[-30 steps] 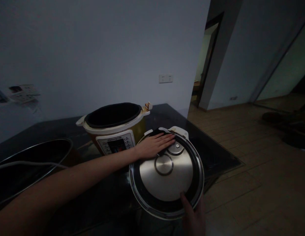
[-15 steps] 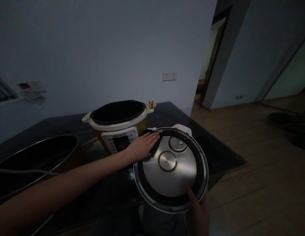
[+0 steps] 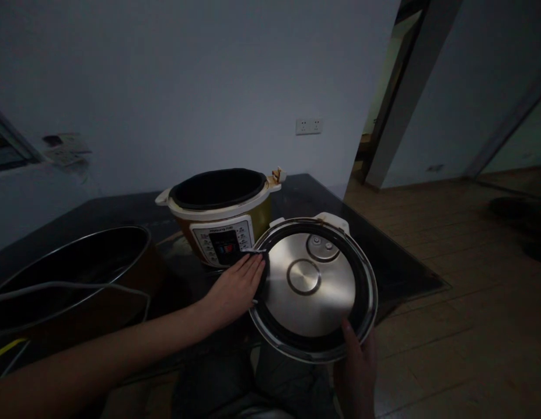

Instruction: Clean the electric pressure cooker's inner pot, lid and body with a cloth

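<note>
My right hand [image 3: 356,366] grips the near rim of a round pressure-cooker lid [image 3: 313,286], held underside up, with its shiny metal plate and dark seal ring showing. My left hand [image 3: 236,286] lies flat on the lid's left edge, fingers together, pressing a dark cloth [image 3: 258,273] that is mostly hidden under them. Just behind the lid stands the yellow and white electric cooker base [image 3: 219,215], open, with its control panel facing me.
A large dark metal bowl [image 3: 65,273] with a grey cable [image 3: 78,286] across it sits at the left on the dark glass table [image 3: 384,262]. A wall socket [image 3: 309,125] is behind; wooden floor and a doorway lie to the right.
My left hand has slid with the cloth from the lid's far edge round to its left edge. The lid has shifted slightly right and up in my right hand.
</note>
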### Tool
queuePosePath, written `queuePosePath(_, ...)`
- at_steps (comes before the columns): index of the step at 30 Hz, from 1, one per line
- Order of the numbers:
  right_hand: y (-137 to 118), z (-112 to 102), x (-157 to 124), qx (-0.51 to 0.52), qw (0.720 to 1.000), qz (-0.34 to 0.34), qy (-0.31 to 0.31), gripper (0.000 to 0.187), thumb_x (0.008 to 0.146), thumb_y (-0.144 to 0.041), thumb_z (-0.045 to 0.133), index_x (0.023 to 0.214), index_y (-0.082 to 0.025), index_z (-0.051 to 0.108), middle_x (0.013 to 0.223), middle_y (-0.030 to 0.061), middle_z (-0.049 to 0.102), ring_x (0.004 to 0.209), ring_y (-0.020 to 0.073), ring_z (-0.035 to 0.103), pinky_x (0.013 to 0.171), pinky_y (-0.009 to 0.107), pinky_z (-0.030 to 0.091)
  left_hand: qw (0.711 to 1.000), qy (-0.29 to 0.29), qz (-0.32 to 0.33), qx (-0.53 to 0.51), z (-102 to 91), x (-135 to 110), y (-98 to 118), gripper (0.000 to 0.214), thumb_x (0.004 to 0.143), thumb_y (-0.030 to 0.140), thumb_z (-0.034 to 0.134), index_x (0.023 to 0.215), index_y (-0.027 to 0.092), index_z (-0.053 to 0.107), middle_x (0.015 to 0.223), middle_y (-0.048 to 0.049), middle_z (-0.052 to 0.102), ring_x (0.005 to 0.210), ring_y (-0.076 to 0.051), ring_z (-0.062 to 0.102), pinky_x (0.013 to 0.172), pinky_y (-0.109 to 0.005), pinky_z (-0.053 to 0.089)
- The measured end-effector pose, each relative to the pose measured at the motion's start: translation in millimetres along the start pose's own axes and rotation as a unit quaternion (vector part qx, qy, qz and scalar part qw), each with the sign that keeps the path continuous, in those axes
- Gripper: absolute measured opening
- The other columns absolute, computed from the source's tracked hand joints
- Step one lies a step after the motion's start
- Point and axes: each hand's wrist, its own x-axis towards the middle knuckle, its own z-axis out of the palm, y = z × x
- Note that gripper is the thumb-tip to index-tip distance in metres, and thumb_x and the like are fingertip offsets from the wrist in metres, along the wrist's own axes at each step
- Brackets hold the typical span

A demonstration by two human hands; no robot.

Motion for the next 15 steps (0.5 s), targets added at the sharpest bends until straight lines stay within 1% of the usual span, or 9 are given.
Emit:
queuePosePath(3, 1.2, -0.4, -3.3, -0.019, 1.0, 0.004, 0.003, 0.066, 0.083, -0.049, 0.055, 0.141, -0.019, 0.044, 0.134, 0.0104, 0.056, 0.125, 0.0304, 0.048, 0.101, 0.045, 0.039, 0.999, -0.024, 0.003, -0.026, -3.3, -14.7, 6.3, 0.076, 0.079, 0.034, 0.067, 0.139, -0.003, 0.04, 0.146, -0.0267, 0.036, 0.137, -0.033, 0.038, 0.116, -0.045, 0.027)
queuePosePath(9, -6.1, 0.7, -8.7, -0.028, 0.999, 0.009, 0.013, 0.071, 0.084, -0.057, 0.05, 0.142, -0.017, 0.042, 0.141, 0.0129, 0.048, 0.13, 0.032, 0.041, 0.104, 0.047, 0.031, 0.995, -0.077, 0.012, -0.059, -8.3, -35.0, 21.7, 0.074, 0.079, 0.036, 0.066, 0.141, 0.003, 0.041, 0.148, -0.0238, 0.035, 0.138, -0.03, 0.036, 0.116, -0.043, 0.027)
queuePosePath(12, -8.7, 0.8, -11.4, -0.035, 0.999, 0.007, 0.014, 0.071, 0.084, -0.059, 0.049, 0.141, -0.015, 0.043, 0.138, 0.013, 0.051, 0.128, 0.0314, 0.043, 0.103, 0.045, 0.032, 0.99, -0.105, 0.017, -0.088, -8.8, -42.6, 34.5, 0.074, 0.08, 0.036, 0.065, 0.142, 0.003, 0.039, 0.148, -0.0241, 0.034, 0.139, -0.03, 0.034, 0.116, -0.044, 0.026)
queuePosePath(15, -6.7, 0.5, -13.1, -0.033, 0.999, 0.0, 0.013, 0.069, 0.085, -0.058, 0.049, 0.139, -0.015, 0.045, 0.135, 0.0127, 0.054, 0.124, 0.0304, 0.046, 0.1, 0.043, 0.036, 0.982, -0.126, 0.032, -0.14, -12.5, -48.5, 48.8, 0.076, 0.08, 0.039, 0.064, 0.142, 0.003, 0.038, 0.147, -0.0253, 0.036, 0.138, -0.031, 0.036, 0.116, -0.045, 0.026)
